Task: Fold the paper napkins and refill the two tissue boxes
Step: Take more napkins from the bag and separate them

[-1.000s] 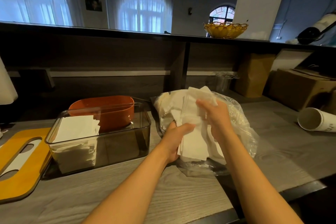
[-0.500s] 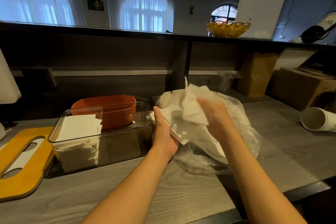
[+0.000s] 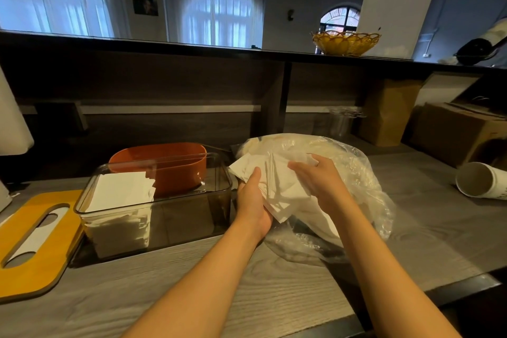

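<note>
left hand [image 3: 253, 202] cupped under a bunch of white napkins [image 3: 277, 186], thumb up along them, gripping | right hand [image 3: 319, 181] on top of the same bunch, fingers curled over it | bunch sits just right of the clear tissue box [image 3: 153, 200], over the plastic bag [image 3: 356, 173] | folded stack [image 3: 120, 192] in box's left end | orange box [image 3: 164, 162] right behind it | yellow lid [image 3: 35, 241] just left

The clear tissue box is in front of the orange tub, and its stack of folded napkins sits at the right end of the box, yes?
Not quite. The head view shows the stack of folded napkins at the left end of the clear tissue box, not the right. The rest holds: the box stands in front of the orange tub.
</note>
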`<state>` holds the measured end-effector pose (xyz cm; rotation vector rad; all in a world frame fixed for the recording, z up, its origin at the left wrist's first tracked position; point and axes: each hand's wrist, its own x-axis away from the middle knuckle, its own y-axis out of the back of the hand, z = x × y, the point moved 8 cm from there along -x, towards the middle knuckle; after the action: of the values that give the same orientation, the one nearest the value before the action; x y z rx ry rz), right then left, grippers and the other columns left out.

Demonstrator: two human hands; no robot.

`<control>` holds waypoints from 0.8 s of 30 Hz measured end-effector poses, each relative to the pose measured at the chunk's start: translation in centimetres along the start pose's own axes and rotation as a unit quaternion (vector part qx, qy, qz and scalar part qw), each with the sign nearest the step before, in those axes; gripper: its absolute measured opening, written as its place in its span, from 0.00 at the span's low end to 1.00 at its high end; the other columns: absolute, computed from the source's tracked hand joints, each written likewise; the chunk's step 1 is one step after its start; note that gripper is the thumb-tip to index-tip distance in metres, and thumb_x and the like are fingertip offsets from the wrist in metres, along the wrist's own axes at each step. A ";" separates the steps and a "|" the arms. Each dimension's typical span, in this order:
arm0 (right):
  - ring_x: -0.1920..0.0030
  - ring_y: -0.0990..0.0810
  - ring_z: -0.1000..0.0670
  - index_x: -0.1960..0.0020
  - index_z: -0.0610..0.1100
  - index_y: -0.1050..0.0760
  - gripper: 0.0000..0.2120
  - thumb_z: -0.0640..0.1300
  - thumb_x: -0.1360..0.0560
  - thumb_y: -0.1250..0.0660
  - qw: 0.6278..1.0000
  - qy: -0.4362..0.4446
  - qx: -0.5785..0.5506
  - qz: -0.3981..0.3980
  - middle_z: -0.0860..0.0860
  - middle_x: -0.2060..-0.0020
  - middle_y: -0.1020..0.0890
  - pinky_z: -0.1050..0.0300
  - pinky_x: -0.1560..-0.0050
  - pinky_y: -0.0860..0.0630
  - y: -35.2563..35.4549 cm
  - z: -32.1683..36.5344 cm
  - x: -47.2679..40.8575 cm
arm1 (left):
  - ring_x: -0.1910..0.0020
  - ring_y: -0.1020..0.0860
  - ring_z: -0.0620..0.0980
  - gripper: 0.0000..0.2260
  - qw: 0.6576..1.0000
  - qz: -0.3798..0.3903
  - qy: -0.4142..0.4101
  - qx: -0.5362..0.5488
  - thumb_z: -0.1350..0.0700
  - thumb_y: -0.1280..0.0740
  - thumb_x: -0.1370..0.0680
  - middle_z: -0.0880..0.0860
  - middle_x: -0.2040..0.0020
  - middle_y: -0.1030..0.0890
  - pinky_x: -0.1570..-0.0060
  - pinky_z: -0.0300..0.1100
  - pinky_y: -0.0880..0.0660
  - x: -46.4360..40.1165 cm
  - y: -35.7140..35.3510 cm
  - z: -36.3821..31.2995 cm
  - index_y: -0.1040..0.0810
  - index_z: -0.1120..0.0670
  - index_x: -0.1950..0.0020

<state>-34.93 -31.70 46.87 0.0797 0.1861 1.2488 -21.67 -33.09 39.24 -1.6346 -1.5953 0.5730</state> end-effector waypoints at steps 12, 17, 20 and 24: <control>0.59 0.16 0.51 0.52 0.46 0.19 0.04 0.44 0.26 0.26 0.999 0.016 -0.012 -0.027 0.50 0.58 0.15 0.60 0.64 0.23 0.5 0.2 0.2 | 0.41 0.18 0.60 0.16 0.999 -0.026 -0.026 -0.012 0.52 0.38 0.16 0.58 0.38 0.18 0.38 0.63 0.24 0.0 0.3 -0.2 0.28 0.51 0.29; 0.58 0.18 0.51 0.50 0.48 0.20 0.05 0.48 0.25 0.27 1.000 0.002 -0.015 -0.017 0.51 0.56 0.16 0.61 0.65 0.25 0.8 0.4 0.4 | 0.42 0.18 0.60 0.16 0.999 -0.026 -0.029 -0.014 0.51 0.38 0.16 0.58 0.39 0.18 0.39 0.63 0.23 0.3 0.3 -0.4 0.28 0.50 0.29; 0.58 0.22 0.49 0.47 0.47 0.21 0.12 0.54 0.25 0.28 0.998 -0.046 0.008 0.033 0.49 0.55 0.18 0.58 0.62 0.27 0.0 -0.5 0.5 | 0.45 0.17 0.58 0.12 0.997 -0.052 -0.056 -0.026 0.52 0.37 0.16 0.55 0.42 0.17 0.41 0.60 0.21 0.7 0.7 -1.1 0.27 0.48 0.32; 0.52 0.27 0.51 0.36 0.50 0.27 0.25 0.62 0.26 0.30 0.990 -0.099 0.060 0.076 0.49 0.41 0.25 0.59 0.60 0.23 -1.1 -1.3 0.9 | 0.47 0.19 0.53 0.02 0.987 -0.072 -0.109 -0.088 0.49 0.37 0.16 0.48 0.50 0.19 0.41 0.55 0.21 1.1 0.9 -2.3 0.28 0.45 0.46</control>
<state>-33.91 -31.23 45.29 0.3250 0.0842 1.3714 -19.18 -32.47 40.10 -1.6108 -1.9558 0.5647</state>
